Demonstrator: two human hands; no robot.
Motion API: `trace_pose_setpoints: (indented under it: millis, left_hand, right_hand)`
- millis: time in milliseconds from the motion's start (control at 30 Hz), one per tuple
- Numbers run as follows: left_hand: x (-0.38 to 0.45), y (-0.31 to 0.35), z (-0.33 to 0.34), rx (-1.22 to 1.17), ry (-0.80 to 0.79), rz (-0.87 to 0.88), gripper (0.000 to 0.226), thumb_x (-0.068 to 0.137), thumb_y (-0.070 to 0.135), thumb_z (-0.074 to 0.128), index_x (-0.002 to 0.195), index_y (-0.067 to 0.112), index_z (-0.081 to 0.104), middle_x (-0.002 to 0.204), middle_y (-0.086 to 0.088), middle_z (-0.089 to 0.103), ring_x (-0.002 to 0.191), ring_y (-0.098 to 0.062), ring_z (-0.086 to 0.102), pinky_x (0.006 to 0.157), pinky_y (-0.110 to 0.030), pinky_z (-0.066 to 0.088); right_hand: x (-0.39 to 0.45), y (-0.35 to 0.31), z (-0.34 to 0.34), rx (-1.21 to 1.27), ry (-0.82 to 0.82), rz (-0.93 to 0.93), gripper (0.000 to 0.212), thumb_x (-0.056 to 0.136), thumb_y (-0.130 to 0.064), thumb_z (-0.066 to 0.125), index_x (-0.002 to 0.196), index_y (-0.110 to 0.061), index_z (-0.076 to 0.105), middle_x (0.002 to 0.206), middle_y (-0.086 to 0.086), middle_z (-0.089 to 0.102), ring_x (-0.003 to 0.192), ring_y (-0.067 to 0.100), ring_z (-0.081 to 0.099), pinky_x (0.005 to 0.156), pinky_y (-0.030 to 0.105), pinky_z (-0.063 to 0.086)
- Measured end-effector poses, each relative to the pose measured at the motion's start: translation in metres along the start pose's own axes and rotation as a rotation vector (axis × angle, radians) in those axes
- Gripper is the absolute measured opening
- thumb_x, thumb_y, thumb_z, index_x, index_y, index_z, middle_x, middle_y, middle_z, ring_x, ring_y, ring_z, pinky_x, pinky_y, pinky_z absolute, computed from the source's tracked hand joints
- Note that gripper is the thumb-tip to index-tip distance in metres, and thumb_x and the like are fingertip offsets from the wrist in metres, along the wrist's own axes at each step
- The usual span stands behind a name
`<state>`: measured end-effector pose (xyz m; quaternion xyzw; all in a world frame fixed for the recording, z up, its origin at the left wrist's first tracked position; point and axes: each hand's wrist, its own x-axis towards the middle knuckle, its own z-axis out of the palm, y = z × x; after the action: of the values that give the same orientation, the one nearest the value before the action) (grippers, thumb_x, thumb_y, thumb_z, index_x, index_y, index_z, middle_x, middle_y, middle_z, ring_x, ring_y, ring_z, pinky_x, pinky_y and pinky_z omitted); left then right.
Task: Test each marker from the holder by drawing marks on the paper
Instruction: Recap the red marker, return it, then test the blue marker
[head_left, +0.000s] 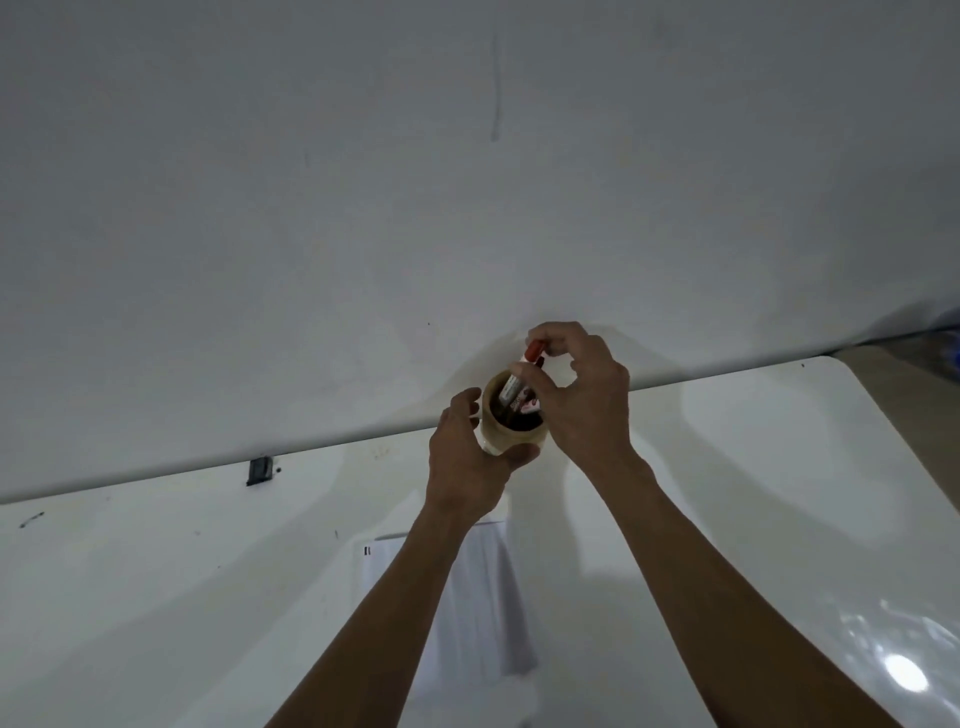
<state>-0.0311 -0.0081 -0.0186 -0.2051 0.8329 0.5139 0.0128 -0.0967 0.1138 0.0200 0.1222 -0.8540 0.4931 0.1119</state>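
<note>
A round beige holder (511, 435) stands near the table's far edge, against the wall. My left hand (470, 457) wraps around its left side. My right hand (576, 395) hovers over the holder's mouth, its fingers pinched on a white marker with a red cap (519, 376) that leans half inside the holder. At least one more marker shows inside. A white sheet of paper (478, 608) lies on the table nearer to me, partly hidden under my left forearm, with a small dark mark at its upper left corner.
The glossy white table (753, 493) has a rounded far right corner. A pale wall (467, 182) rises right behind it. A small dark clip (260, 471) sits at the table's far edge on the left. Bluish objects (945, 348) show at the far right.
</note>
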Motion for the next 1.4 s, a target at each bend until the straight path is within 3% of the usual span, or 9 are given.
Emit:
trace_pose_setpoints:
  millis: [167,367,500,600,700,867,1033,1267,1400]
  left_hand:
    - [0.001,-0.001,0.004,-0.006,0.006,0.043,0.077,0.067,0.035,0.090,0.132,0.021,0.051,0.131,0.003,0.063,0.116,-0.018,0.061,0.089,-0.023,0.045]
    - [0.000,0.000,0.002,-0.015,0.001,0.048,0.072,0.068,0.032,0.090,0.129,0.021,0.052,0.128,0.004,0.064,0.112,-0.015,0.061,0.078,-0.007,0.038]
    - [0.002,0.000,0.003,-0.010,0.000,0.044,0.075,0.068,0.033,0.090,0.130,0.022,0.051,0.128,0.004,0.064,0.113,-0.016,0.061,0.076,-0.007,0.037]
    - [0.001,0.000,0.003,-0.024,0.003,0.050,0.074,0.068,0.033,0.090,0.130,0.023,0.051,0.128,0.004,0.064,0.113,-0.016,0.061,0.079,-0.011,0.040]
    - [0.000,0.001,0.002,-0.047,0.009,0.085,0.071,0.069,0.030,0.089,0.129,0.024,0.052,0.128,0.004,0.065,0.113,-0.017,0.062,0.090,-0.026,0.050]
    - [-0.001,0.001,0.002,-0.054,0.015,0.119,0.072,0.067,0.030,0.088,0.130,0.025,0.051,0.127,0.004,0.065,0.112,-0.019,0.063,0.093,-0.035,0.053]
    - [0.001,0.000,0.002,-0.060,-0.005,0.090,0.071,0.070,0.026,0.089,0.129,0.027,0.051,0.129,0.005,0.064,0.114,-0.018,0.062,0.090,-0.027,0.047]
    - [0.001,-0.002,0.003,-0.039,-0.006,0.116,0.073,0.072,0.022,0.087,0.134,0.022,0.048,0.132,0.002,0.063,0.116,-0.020,0.061,0.093,-0.030,0.049]
    - [0.000,-0.003,0.003,-0.021,-0.003,0.130,0.073,0.072,0.024,0.088,0.134,0.023,0.048,0.130,0.004,0.063,0.115,-0.020,0.062,0.095,-0.037,0.054]
  right_hand:
    - [0.000,0.012,0.007,-0.095,-0.031,-0.017,0.025,0.074,-0.013,0.087,0.094,-0.014,0.073,0.096,0.000,0.073,0.100,0.022,0.060,0.083,0.028,0.050]
    - [-0.001,0.016,0.009,-0.148,0.004,0.008,0.014,0.086,-0.023,0.079,0.097,-0.015,0.078,0.099,0.002,0.074,0.098,0.023,0.063,0.078,0.020,0.043]
    - [-0.004,0.010,-0.001,-0.105,0.027,0.041,0.027,0.089,-0.035,0.075,0.108,-0.016,0.076,0.107,0.000,0.072,0.097,0.020,0.065,0.080,0.024,0.050]
    - [-0.014,0.008,-0.013,-0.031,0.006,0.136,0.044,0.076,-0.038,0.087,0.112,-0.019,0.070,0.110,-0.004,0.066,0.090,0.013,0.063,0.073,0.022,0.052]
    - [-0.031,0.014,-0.017,-0.018,-0.039,0.177,0.052,0.068,-0.032,0.094,0.109,-0.016,0.068,0.105,-0.005,0.065,0.084,0.010,0.061,0.067,0.015,0.049]
    - [-0.041,0.022,-0.012,0.001,-0.017,0.150,0.022,0.078,-0.016,0.087,0.096,-0.011,0.078,0.091,0.001,0.076,0.080,0.004,0.064,0.064,0.003,0.045]
    - [-0.037,0.012,-0.018,0.013,0.028,0.152,0.013,0.083,-0.017,0.084,0.090,-0.009,0.076,0.079,-0.008,0.071,0.079,-0.019,0.061,0.062,0.001,0.044]
    - [-0.035,-0.011,-0.042,0.072,0.153,0.088,0.012,0.089,-0.021,0.078,0.094,-0.011,0.074,0.079,-0.012,0.068,0.079,-0.012,0.065,0.061,0.004,0.047]
    - [-0.034,-0.021,-0.051,0.162,0.249,0.129,0.014,0.091,-0.023,0.075,0.099,-0.012,0.073,0.083,-0.003,0.072,0.082,0.004,0.069,0.064,0.008,0.049]
